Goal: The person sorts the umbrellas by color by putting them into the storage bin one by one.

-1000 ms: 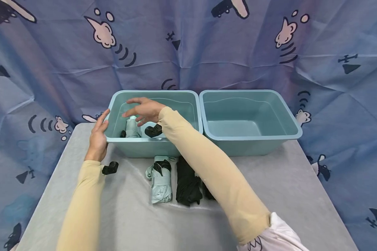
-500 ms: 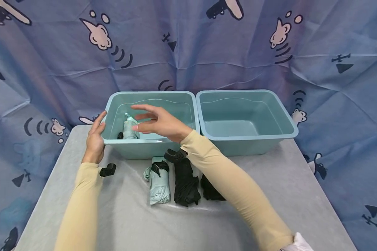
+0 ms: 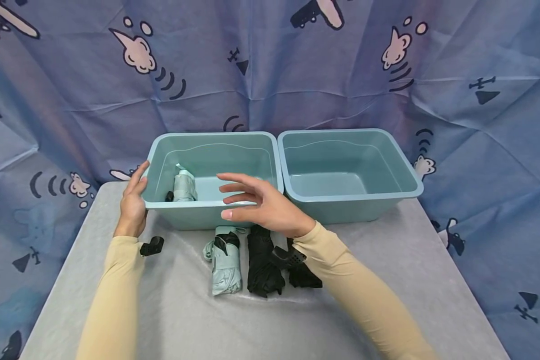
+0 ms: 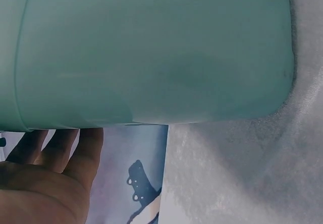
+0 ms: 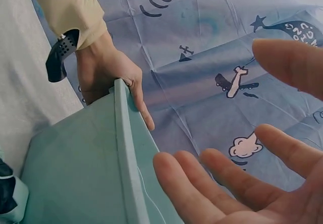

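Note:
My left hand [image 3: 133,209] lies along the left end of the left bin [image 3: 211,204], fingers extended against its outer wall just below the rim. In the left wrist view, the fingers [image 4: 83,156] touch that wall. Over the bin's front rim hovers my right hand [image 3: 265,205], fingers spread and holding nothing. Inside the bin, at its left, lies a folded pale green umbrella [image 3: 185,187], with a small black thing [image 3: 169,196] beside it. In front of the bin lie another folded pale green umbrella [image 3: 226,270], a folded black umbrella [image 3: 263,272] and a second black bundle [image 3: 305,278], partly hidden by my right wrist.
A second bin [image 3: 351,202] of the same blue-green stands against the first one's right side, its inside bare. Both rest at the back of a grey cloth-covered table [image 3: 198,330]. A patterned blue curtain [image 3: 288,65] hangs close behind them.
My right hand has drawn back from above the left bin's inside, rightward and toward me, uncovering the umbrella in there. The left hand stays at the bin's end. The view has shifted slightly.

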`<state>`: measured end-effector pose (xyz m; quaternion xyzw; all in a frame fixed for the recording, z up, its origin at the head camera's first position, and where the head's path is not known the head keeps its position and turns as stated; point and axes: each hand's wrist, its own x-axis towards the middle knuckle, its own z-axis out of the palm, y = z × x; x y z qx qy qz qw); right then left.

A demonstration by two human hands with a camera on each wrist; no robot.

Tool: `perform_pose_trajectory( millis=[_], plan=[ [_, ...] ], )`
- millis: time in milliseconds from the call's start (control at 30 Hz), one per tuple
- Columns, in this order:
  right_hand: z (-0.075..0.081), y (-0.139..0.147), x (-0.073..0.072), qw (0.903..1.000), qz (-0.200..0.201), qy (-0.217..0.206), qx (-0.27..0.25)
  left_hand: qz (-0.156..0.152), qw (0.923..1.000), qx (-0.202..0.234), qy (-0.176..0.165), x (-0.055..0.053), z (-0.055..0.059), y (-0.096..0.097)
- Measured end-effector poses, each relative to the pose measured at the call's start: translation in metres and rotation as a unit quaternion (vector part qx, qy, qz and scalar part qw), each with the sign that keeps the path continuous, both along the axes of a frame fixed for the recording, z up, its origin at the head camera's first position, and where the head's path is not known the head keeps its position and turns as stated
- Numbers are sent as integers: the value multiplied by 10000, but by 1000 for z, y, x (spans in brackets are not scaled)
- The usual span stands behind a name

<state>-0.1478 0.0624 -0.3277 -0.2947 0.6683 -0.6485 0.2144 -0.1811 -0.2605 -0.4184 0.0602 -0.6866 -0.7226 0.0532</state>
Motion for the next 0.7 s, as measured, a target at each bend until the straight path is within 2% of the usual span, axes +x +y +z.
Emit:
perform_pose_trajectory(
  millis=[233, 400, 567, 700],
  plan=[
    [-7, 23, 19, 9999, -101, -108, -88, -15, 10000, 56, 37, 0, -1, 0],
    [-13, 39, 30, 9997, -214, 111, -4, -13, 10000, 51, 1, 0, 0, 0],
    [-25, 60, 38, 9959, -579, 519, 469, -12, 10000, 20, -27, 1, 0, 1],
    [-41, 81, 43, 9897, -974, 600, 864, -45, 10000, 27, -11, 1, 0, 1]
  ],
)
